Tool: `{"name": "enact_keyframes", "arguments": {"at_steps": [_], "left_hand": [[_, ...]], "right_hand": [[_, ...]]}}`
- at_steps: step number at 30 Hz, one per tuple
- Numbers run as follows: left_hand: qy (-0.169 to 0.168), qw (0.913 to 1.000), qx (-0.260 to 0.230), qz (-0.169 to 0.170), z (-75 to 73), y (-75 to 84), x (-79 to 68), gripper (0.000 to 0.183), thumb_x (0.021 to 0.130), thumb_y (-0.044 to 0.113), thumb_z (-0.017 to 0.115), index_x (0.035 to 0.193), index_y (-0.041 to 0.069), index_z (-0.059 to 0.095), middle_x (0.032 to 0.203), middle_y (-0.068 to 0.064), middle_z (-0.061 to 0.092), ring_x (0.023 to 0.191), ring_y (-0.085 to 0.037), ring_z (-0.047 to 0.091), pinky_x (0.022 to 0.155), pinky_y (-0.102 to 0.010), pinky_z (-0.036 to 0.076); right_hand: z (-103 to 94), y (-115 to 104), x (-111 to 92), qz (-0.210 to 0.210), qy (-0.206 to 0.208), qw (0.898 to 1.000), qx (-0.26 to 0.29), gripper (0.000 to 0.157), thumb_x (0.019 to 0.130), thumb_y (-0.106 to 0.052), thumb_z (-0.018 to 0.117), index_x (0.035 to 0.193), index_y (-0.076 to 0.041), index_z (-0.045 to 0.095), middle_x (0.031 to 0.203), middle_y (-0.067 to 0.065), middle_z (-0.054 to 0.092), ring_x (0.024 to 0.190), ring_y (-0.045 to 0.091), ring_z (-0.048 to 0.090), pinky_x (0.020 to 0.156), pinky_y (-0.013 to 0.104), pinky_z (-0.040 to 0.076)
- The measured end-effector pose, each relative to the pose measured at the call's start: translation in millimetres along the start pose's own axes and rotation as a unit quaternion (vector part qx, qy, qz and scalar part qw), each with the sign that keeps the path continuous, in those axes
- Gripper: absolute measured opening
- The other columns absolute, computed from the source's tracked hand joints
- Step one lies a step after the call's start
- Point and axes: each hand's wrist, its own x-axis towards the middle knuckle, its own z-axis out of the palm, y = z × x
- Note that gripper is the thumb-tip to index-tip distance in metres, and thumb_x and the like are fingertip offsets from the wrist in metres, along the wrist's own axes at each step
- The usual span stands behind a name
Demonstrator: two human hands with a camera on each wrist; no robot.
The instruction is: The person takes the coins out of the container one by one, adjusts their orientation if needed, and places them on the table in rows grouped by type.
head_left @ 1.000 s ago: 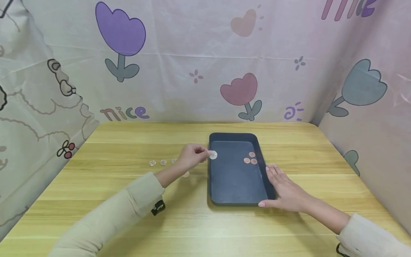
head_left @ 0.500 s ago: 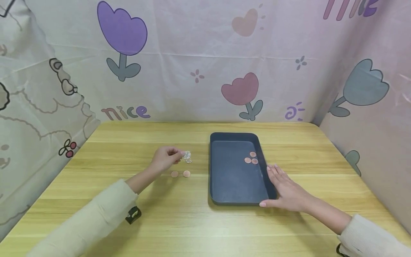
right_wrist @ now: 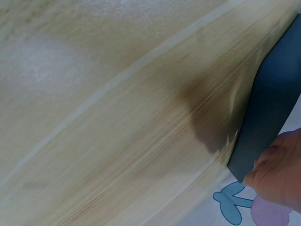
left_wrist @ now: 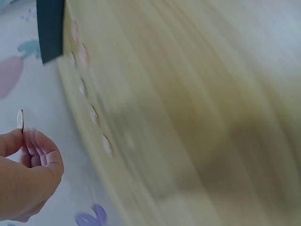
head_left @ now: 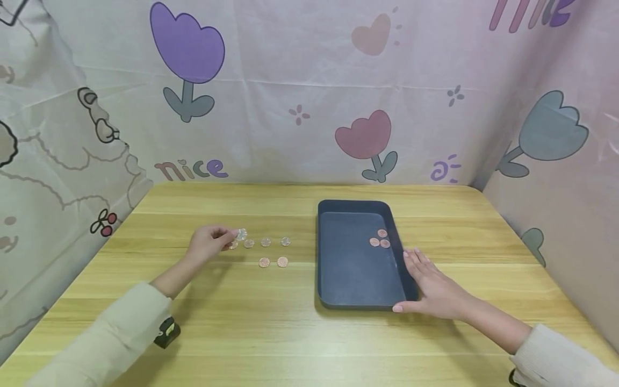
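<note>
While the left hand [head_left: 210, 243] pinches a silver coin [head_left: 242, 234] by its edge, thumb against fingertips, it hangs at the left end of a row of four coins [head_left: 266, 242] on the table [head_left: 290, 344], and here's where it gets delicate! Over on the other side, the right hand [head_left: 435, 287] grasps nothing, its fingers stretched along the right wall of the dark tray [head_left: 348, 274], thumb at the near corner. Two copper-coloured coins [head_left: 282, 262] sit just in front of the row; three more copper-coloured coins [head_left: 374, 242] lie grouped inside the tray, towards its right wall. So where's the danger? That pinch, I'd say: so little of the coin looks covered that a slight slip could send it rolling off on its rim. Come in too low, and those fingertips might knock the end coin out of line. And lean too hard with the right hand, and the tray could slide left, perhaps nudging its three coins about.
</note>
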Motion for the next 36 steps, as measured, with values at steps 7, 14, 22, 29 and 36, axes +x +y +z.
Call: {"name": "enact_keyframes", "arguments": {"at_steps": [7,14,22,29,36], "left_hand": [[0.008,0.9973,0.045,-0.057,-19.5,-27.5,3.4,0.036,0.094,0.023,0.054,0.102,-0.01,0.062,0.089,-0.016,0.067,0.077,-0.013,0.059,0.071,-0.028,0.052],[-0.016,0.9959,0.047,-0.076,-31.7,-50.1,12.5,0.026,0.093,0.009,0.053,0.095,-0.016,0.059,0.082,-0.012,0.066,0.068,-0.008,0.058,0.063,-0.02,0.053],[-0.019,0.9906,0.101,-0.09,-31.3,-56.3,25.3,0.026,0.09,0.008,0.056,0.094,-0.018,0.06,0.079,-0.021,0.066,0.059,-0.006,0.057,0.056,-0.021,0.051],[-0.005,0.9762,0.203,-0.075,-27.6,-54.0,29.1,0.031,0.088,0.012,0.058,0.065,-0.007,0.066,0.05,-0.002,0.056,0.046,-0.008,0.039,0.047,-0.021,0.034],[0.006,0.9681,0.229,-0.101,-28.2,-49.2,29.0,0.036,0.087,0.021,0.063,0.069,-0.009,0.067,0.057,-0.009,0.059,0.048,-0.01,0.038,0.047,-0.02,0.034]], "right_hand": [[1.4,0.8,-0.6,0.001,0.002,1.0,-0.001,0.113,0.069,-0.063,0.067,0.143,0.009,0.02,0.15,0.028,0.019,0.139,0.044,0.012,0.11,0.055,0.019],[1.5,1.4,-0.4,0.002,0.002,1.0,-0.002,0.113,0.069,-0.063,0.067,0.143,0.009,0.02,0.15,0.028,0.018,0.139,0.044,0.012,0.11,0.054,0.019],[1.2,0.8,-0.7,0.001,0.002,1.0,-0.001,0.113,0.069,-0.063,0.067,0.143,0.009,0.02,0.15,0.028,0.019,0.139,0.044,0.012,0.108,0.057,0.021],[0.4,-0.3,-1.1,0.002,0.0,1.0,0.002,0.113,0.07,-0.063,0.067,0.143,0.008,0.02,0.15,0.028,0.018,0.14,0.044,0.011,0.109,0.056,0.019],[0.0,-1.1,-0.6,0.002,0.0,1.0,-0.001,0.113,0.069,-0.063,0.067,0.143,0.009,0.02,0.15,0.028,0.018,0.139,0.044,0.012,0.107,0.059,0.021]]}}
